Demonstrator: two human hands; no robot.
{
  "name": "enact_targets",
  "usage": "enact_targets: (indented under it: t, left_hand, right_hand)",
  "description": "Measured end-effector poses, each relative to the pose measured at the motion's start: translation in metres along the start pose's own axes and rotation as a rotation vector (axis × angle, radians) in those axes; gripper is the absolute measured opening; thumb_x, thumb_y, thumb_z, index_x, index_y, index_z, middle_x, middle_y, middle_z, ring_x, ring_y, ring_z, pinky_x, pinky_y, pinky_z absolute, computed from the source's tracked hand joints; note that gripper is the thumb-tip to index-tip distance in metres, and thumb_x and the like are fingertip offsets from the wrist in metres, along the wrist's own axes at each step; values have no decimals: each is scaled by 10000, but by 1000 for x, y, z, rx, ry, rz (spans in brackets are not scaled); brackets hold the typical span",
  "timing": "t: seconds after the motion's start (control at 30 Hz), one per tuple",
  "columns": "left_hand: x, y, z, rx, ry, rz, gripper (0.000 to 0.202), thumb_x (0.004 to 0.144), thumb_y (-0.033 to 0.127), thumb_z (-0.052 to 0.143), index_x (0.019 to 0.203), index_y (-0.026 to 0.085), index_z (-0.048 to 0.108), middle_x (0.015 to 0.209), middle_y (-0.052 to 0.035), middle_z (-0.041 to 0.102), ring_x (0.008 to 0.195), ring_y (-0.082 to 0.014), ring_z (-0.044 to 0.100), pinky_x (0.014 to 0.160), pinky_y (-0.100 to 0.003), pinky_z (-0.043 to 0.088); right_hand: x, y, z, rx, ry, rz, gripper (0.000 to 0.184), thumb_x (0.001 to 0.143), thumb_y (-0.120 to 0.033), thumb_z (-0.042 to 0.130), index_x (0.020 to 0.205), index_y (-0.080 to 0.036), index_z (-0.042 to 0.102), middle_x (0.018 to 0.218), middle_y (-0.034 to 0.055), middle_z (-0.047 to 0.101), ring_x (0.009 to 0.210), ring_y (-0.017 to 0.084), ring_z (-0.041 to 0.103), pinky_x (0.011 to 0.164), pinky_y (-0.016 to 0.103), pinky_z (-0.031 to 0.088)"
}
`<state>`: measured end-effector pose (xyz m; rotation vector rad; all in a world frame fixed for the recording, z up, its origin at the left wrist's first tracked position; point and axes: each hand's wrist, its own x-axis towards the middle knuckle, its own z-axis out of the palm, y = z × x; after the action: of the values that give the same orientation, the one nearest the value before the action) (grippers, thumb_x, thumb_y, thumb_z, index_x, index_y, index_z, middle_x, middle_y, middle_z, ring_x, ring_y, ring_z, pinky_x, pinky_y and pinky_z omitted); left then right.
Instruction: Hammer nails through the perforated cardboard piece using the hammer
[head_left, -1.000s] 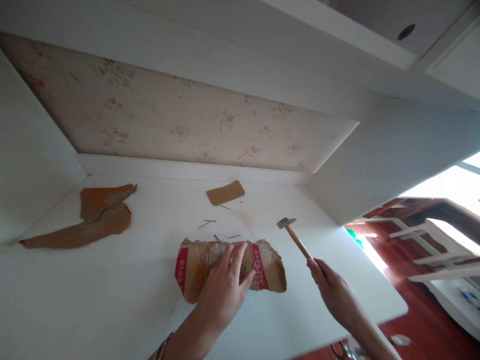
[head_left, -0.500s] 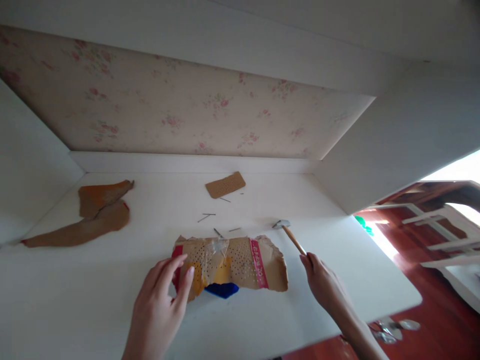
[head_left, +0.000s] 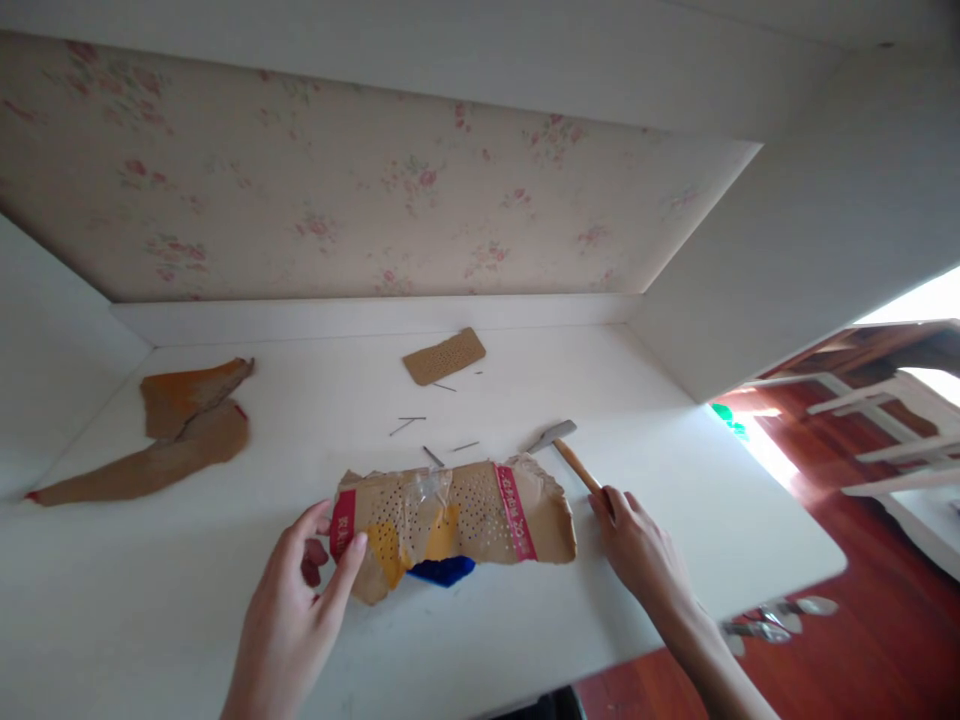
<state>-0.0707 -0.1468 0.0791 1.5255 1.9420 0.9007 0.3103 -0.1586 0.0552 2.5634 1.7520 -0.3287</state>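
A torn piece of perforated brown cardboard (head_left: 480, 515) with red printed bands lies on the white desk (head_left: 187, 600). Something blue (head_left: 444, 571) shows under its lower edge. My left hand (head_left: 296, 600) pinches the cardboard's left end between thumb and fingers. My right hand (head_left: 637, 550) rests on the desk and holds the wooden handle of a small hammer (head_left: 566, 455), whose metal head lies on the desk just beyond the cardboard's right end.
Several loose nails (head_left: 420, 435) lie behind the cardboard. A small perforated scrap (head_left: 444, 355) sits near the back wall, and larger torn cardboard pieces (head_left: 169, 440) lie at the left. The desk's edge (head_left: 795, 545) drops to a red floor (head_left: 885, 640) at right.
My left hand has come off the top of the cardboard and moved to its left end, uncovering the blue thing. The hammer has come down from the air onto the desk.
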Motion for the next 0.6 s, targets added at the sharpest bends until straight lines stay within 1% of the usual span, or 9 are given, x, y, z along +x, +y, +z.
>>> enact_targets:
  t: [0.13, 0.2, 0.23, 0.3, 0.33, 0.4, 0.47, 0.53, 0.6]
  left_hand:
    - [0, 2, -2, -213, -77, -85, 658, 757, 569, 671, 1273, 196, 506, 939, -73, 680, 796, -254, 681, 619, -328, 578]
    - [0, 4, -3, -308, -109, -141, 674, 734, 543, 710, 1273, 194, 504, 902, -67, 694, 807, -265, 694, 612, -322, 587]
    - [-1, 4, -3, -353, -124, -168, 682, 724, 531, 727, 1275, 198, 502, 895, -64, 699, 815, -268, 699, 614, -320, 591]
    - [-2, 5, -4, -430, -140, -215, 678, 708, 506, 754, 1266, 215, 504, 944, -63, 707, 847, -268, 706, 635, -315, 601]
    - [-3, 6, -4, -457, -141, -230, 664, 703, 495, 763, 1254, 224, 509, 994, -64, 703, 869, -265, 708, 653, -311, 605]
    - [-4, 7, -5, -489, -132, -242, 624, 702, 482, 768, 1222, 240, 523, 1090, -62, 683, 911, -257, 706, 690, -302, 610]
    - [-6, 8, -7, -496, -120, -241, 588, 707, 481, 763, 1196, 245, 534, 1128, -59, 669, 939, -255, 703, 712, -298, 612]
    - [-9, 10, -8, -499, -109, -241, 575, 706, 492, 759, 1175, 241, 542, 1120, -62, 674, 958, -268, 698, 711, -305, 617]
    - [-13, 12, -10, -503, -97, -242, 577, 693, 505, 762, 1153, 229, 549, 1106, -72, 682, 968, -286, 695, 697, -315, 621]
  right_hand:
    - [1, 2, 4, -62, 87, -70, 302, 980, -422, 414, 998, -244, 657, 1055, 100, 639, 974, 284, 605, 783, 389, 457]
    - [0, 0, 4, -21, 156, -80, 314, 973, -420, 420, 1040, -227, 658, 1124, 120, 622, 1023, 304, 578, 854, 439, 452]
    - [-1, -3, 3, 49, 198, -80, 336, 972, -427, 412, 1084, -213, 645, 1167, 131, 609, 1049, 312, 568, 886, 459, 446]
    - [-5, -13, -2, 326, 223, -64, 395, 974, -467, 389, 1166, -197, 603, 1218, 136, 600, 1059, 301, 580, 915, 465, 455]
    - [-7, -19, -6, 518, 176, -53, 426, 974, -499, 375, 1194, -201, 584, 1224, 130, 608, 1041, 285, 601, 904, 450, 476]
    - [-13, -34, -15, 902, -23, -25, 462, 961, -560, 381, 1225, -230, 567, 1216, 103, 638, 991, 251, 644, 849, 403, 522]
    - [-19, -49, -24, 1150, -190, -33, 471, 924, -569, 488, 1269, -254, 554, 1215, 82, 658, 1032, 248, 640, 847, 375, 528]
    - [-23, -60, -30, 1317, -249, -48, 516, 882, -544, 590, 1300, -250, 520, 1116, 74, 707, 990, 244, 657, 826, 366, 529]
    - [-26, -65, -33, 1420, -244, -35, 541, 851, -527, 644, 1290, -245, 501, 1021, 64, 735, 909, 236, 678, 769, 349, 531]
